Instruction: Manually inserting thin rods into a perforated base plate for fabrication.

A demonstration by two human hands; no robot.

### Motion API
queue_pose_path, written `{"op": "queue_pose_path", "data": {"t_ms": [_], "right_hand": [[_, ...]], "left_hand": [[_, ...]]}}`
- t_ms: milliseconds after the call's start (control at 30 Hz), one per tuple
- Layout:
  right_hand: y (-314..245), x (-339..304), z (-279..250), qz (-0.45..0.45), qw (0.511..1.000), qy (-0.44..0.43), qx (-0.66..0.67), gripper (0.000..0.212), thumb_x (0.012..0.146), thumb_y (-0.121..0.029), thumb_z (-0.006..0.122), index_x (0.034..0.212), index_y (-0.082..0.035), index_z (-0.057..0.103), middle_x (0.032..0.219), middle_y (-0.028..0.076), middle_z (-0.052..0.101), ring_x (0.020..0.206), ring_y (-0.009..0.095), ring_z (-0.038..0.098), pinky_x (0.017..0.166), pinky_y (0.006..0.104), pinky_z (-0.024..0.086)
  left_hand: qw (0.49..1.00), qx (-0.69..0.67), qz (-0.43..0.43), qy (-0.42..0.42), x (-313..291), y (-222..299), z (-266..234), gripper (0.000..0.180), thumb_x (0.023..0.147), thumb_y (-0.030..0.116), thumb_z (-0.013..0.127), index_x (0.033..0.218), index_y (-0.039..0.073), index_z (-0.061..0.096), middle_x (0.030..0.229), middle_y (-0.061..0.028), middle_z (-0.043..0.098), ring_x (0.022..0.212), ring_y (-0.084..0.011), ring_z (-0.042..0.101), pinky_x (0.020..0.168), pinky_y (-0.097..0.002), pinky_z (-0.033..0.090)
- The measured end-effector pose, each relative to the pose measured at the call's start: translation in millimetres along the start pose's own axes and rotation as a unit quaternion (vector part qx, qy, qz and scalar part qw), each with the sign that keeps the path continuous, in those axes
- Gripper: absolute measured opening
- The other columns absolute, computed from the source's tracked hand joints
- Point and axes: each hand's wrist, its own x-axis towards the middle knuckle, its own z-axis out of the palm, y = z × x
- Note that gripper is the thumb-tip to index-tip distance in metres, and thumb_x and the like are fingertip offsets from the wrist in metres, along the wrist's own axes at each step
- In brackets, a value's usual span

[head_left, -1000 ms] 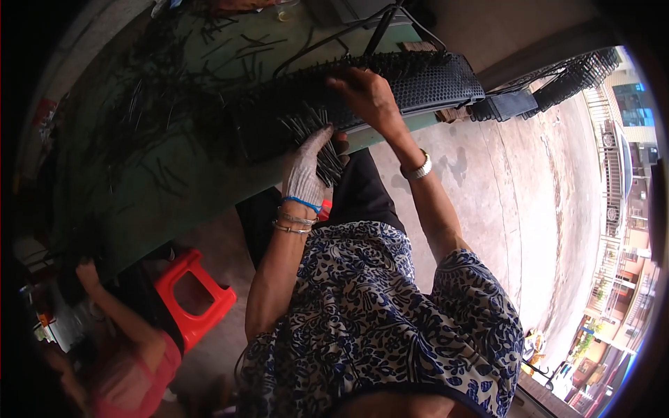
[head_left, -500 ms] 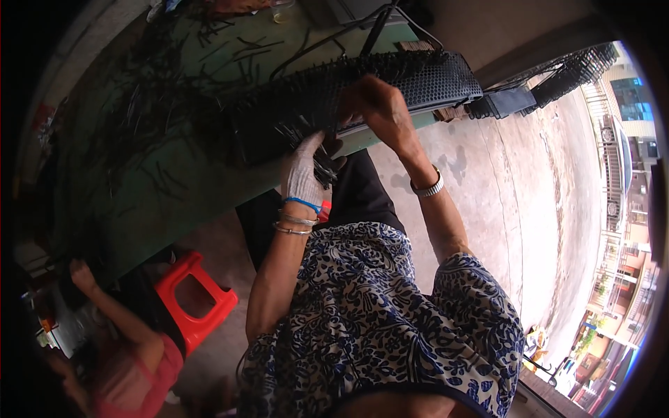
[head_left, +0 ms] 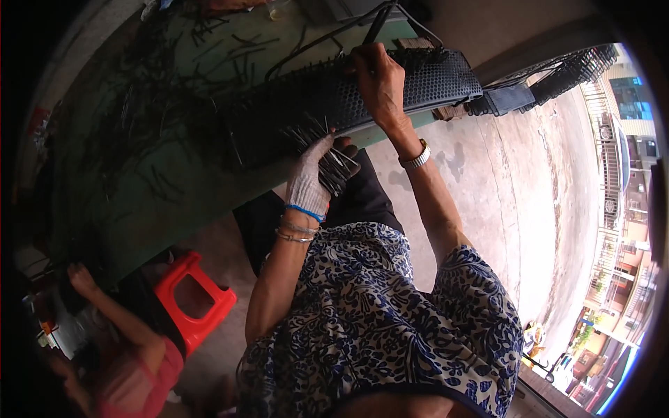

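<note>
My left hand [head_left: 311,171], in a white knit glove with a blue cuff, is closed round a bundle of thin dark strips [head_left: 339,171]. Their ends fan out past the fingers at the near edge of a black perforated panel [head_left: 432,80]. Bare and with a watch at the wrist, my right hand [head_left: 382,82] is over the panel's far edge. Its fingers are bent together there, among a row of short dark strips [head_left: 324,76] standing along that edge. Whatever is between those fingertips is too small to make out.
Loose dark strips [head_left: 157,104] lie scattered over the green table [head_left: 209,202]. A black metal frame [head_left: 327,40] rises behind the panel. Below the table stands a red stool [head_left: 195,296]. At lower left, a person in a pink top [head_left: 136,383] has one arm at the table's edge.
My right hand has moved up and away, from beside the bundle to the panel's far edge. The left hand has shifted slightly right with the strips.
</note>
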Motion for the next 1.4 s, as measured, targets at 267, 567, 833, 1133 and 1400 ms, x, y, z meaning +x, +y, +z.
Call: {"op": "queue_pose_path", "data": {"t_ms": [267,567,833,1133,1400], "right_hand": [[-5,0,-2,-0.002,1.000,-0.012,-0.018,0.009,0.089,-0.006,0.059,0.094,0.000,0.055,0.075,0.012,0.067,0.070,0.019,0.069,0.060,0.0272,0.051],[-8,-4,7,-0.017,0.998,0.009,-0.054,0.008,0.088,-0.005,0.060,0.088,-0.001,0.054,0.076,0.013,0.066,0.068,0.022,0.068,0.059,0.0279,0.050],[-5,-17,19,0.007,0.996,-0.048,-0.078,0.005,0.086,-0.006,0.060,0.087,-0.002,0.056,0.076,0.014,0.059,0.065,0.030,0.059,0.056,0.0368,0.046],[1,-20,12,-0.005,0.993,-0.045,-0.110,0.010,0.085,-0.010,0.061,0.093,-0.004,0.063,0.082,0.014,0.060,0.072,0.033,0.061,0.060,0.0372,0.048],[-16,-24,8,-0.001,0.992,-0.024,-0.127,0.020,0.087,-0.017,0.062,0.103,-0.006,0.066,0.084,0.014,0.062,0.073,0.028,0.063,0.062,0.0350,0.048]], "left_hand": [[0.999,0.013,-0.003,0.041,-3,3,3,0.015,0.091,0.018,0.060,0.102,0.009,0.062,0.089,-0.0095,0.068,0.080,-0.0233,0.067,0.064,-0.0361,0.056],[0.999,0.011,-0.005,0.035,-6,8,4,0.013,0.090,0.019,0.061,0.098,0.008,0.064,0.085,-0.0068,0.068,0.075,-0.0185,0.065,0.066,-0.0333,0.055],[1.000,-0.001,-0.015,0.017,-2,10,-3,0.012,0.091,0.020,0.061,0.099,0.013,0.065,0.085,-0.0047,0.068,0.076,-0.0165,0.065,0.066,-0.0355,0.055],[1.000,0.004,-0.007,0.013,-9,9,4,0.011,0.090,0.022,0.063,0.095,0.012,0.062,0.081,-0.0036,0.066,0.072,-0.0160,0.064,0.061,-0.0335,0.055],[1.000,0.008,-0.017,0.009,-9,8,5,0.012,0.090,0.024,0.064,0.094,0.013,0.063,0.080,-0.0023,0.066,0.071,-0.0153,0.064,0.064,-0.0334,0.054]]}}
